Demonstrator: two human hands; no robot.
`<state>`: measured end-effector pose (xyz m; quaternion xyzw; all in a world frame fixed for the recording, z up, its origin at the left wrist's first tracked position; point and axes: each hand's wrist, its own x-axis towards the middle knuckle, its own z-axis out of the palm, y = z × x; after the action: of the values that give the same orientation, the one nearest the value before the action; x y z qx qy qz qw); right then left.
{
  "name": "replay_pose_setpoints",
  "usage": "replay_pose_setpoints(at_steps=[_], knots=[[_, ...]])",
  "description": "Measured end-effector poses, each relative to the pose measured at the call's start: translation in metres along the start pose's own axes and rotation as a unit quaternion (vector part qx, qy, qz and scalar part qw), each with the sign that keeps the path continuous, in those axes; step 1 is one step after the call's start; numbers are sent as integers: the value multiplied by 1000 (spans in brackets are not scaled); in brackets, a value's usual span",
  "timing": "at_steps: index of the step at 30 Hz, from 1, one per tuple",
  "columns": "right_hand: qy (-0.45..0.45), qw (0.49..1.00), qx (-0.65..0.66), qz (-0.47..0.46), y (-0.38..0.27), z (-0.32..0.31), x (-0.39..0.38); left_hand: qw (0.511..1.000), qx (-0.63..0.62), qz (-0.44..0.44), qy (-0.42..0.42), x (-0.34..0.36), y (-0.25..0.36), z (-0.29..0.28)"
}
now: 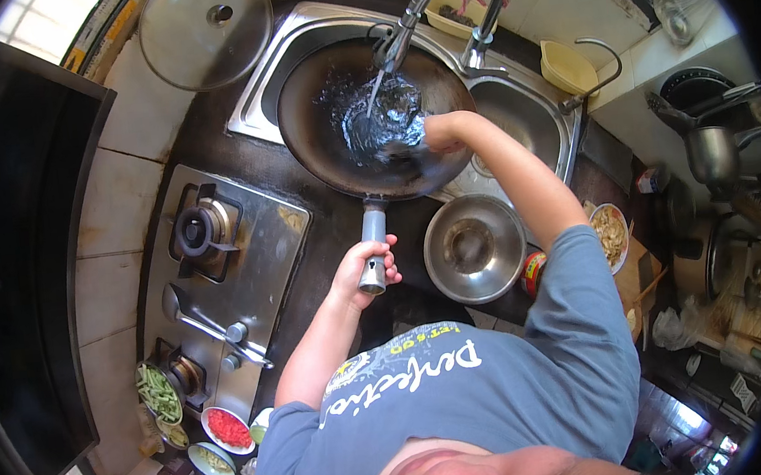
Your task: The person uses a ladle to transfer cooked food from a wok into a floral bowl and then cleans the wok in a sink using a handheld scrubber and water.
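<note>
A large dark wok (312, 143) rests over the sink, tilted a little, with water swirling in it. From the faucet (396, 48) a thin stream falls into the wok. My left hand (367, 271) is wrapped round the wok's grey tubular handle (374, 226), on the side toward me. Inside the wok, at its right part, my right hand (448, 132) is curled near the water. Its fingertips are mostly hidden, and I cannot make out what they hold. Just right of the handle stands a steel bowl (437, 255), apart from both hands.
The steel sink's rim (249, 104) surrounds the wok. A glass lid (183, 37) leans at the back left. On the left gas stove (260, 222) lie a ladle (174, 305) and a spatula. Bowls of green (158, 396) and red (228, 428) cut food stand near left; another food bowl (612, 235) is right.
</note>
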<state>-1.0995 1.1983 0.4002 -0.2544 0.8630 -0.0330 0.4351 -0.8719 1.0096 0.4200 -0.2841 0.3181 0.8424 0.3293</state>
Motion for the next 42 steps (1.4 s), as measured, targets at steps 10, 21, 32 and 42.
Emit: replay_pose_setpoints(at_steps=[10, 21, 32, 42], knots=[[2, 998, 64, 29, 3, 5, 3, 1000, -4, 1, 0, 5, -3, 2], [209, 927, 313, -2, -37, 6, 78, 999, 49, -2, -12, 8, -10, 9], [293, 952, 34, 80, 8, -7, 51, 999, 46, 8, -6, 2, -10, -5], [104, 987, -25, -120, -4, 30, 20, 1000, -4, 14, 0, 8, -14, 9]])
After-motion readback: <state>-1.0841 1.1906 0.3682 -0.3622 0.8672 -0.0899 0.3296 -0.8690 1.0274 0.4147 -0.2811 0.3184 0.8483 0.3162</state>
